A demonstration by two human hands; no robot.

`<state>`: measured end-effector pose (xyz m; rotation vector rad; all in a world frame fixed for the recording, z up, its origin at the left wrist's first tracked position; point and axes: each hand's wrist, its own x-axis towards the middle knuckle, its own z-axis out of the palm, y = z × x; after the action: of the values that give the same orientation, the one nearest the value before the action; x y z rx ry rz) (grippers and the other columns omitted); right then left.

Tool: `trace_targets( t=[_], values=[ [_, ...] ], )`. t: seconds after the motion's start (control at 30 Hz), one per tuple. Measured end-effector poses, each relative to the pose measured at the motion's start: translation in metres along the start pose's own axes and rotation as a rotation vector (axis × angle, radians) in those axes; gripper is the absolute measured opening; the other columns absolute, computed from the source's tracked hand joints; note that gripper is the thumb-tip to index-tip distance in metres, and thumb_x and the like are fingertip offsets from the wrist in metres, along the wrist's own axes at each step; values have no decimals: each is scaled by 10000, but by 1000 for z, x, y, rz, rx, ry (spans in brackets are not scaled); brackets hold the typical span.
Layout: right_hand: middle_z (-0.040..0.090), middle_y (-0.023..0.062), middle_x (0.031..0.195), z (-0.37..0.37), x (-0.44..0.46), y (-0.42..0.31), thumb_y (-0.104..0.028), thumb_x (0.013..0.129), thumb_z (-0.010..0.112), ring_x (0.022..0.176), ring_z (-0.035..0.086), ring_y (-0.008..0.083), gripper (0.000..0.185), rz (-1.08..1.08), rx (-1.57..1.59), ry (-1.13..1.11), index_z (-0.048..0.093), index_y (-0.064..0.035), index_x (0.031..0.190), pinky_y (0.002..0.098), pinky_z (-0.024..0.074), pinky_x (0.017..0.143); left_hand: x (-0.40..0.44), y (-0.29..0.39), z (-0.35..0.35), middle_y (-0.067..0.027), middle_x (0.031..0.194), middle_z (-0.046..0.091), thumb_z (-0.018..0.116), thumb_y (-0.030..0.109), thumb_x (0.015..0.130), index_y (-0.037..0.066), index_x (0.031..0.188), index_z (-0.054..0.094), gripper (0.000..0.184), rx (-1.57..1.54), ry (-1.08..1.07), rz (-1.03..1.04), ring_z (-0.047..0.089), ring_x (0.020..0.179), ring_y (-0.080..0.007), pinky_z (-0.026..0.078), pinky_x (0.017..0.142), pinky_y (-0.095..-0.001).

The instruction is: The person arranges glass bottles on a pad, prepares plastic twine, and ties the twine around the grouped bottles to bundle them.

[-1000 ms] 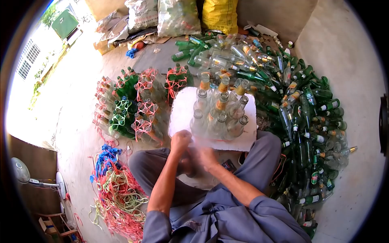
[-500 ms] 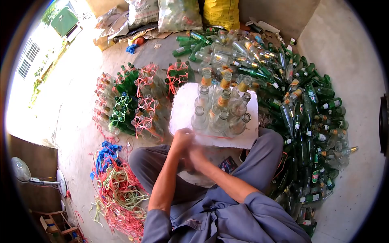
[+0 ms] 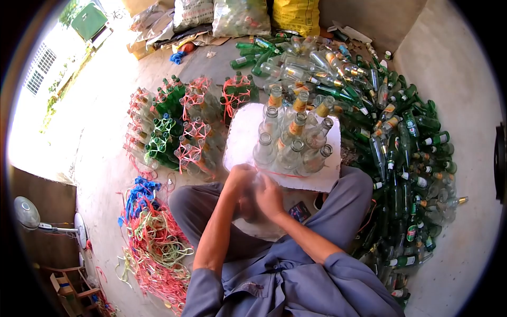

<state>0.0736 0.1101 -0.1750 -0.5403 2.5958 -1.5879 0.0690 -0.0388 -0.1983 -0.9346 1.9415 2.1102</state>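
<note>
Several clear glass bottles (image 3: 291,156), some with orange labels at the neck, stand upright in a tight group on a white board (image 3: 240,134) in front of me. A thin pink string (image 3: 281,174) runs round their lower part on the near side and leads to my hands. My left hand (image 3: 241,178) is closed at the board's near left edge, at the string's end. Close beside it, my right hand (image 3: 270,198) is also closed, its fingertips slightly blurred. The string inside the fingers is hidden.
Bundled bottles (image 3: 195,142) tied with pink string stand to the left. Loose strings (image 3: 156,238) lie heaped by my left knee. A large pile of green and clear bottles (image 3: 401,158) spreads along the right. Filled sacks (image 3: 242,18) stand behind; a fan (image 3: 26,213) is far left.
My right hand has moved slightly up and right, and its fingers are less blurred. My left hand stays near the board's edge. The view has shifted a little; the bottles stand as before.
</note>
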Motion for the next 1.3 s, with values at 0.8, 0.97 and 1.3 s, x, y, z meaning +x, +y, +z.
trace_targets(
  t=[0.8,0.97,1.3],
  values=[
    [541,1,544,76,7,110,-204,888,647,403,462,95,232,403,318,-172,692,-30,740,277,303,357,6,-14,-6,-141,718,678,670,159,726,6,850,690,198,467,86,263,660,668,-242,522,620,-369],
    [573,-19,630,83,15,128,-143,871,648,483,499,84,145,470,424,-180,697,-22,807,267,360,416,-8,6,6,-155,839,699,650,251,722,113,891,721,229,793,246,187,680,804,-333,530,716,-419],
    [617,48,909,83,21,110,-20,825,651,695,596,148,98,630,990,-81,655,40,902,288,507,640,-7,-3,10,-157,891,689,628,288,737,91,904,705,269,787,230,226,661,849,-346,512,728,-434]
  ],
)
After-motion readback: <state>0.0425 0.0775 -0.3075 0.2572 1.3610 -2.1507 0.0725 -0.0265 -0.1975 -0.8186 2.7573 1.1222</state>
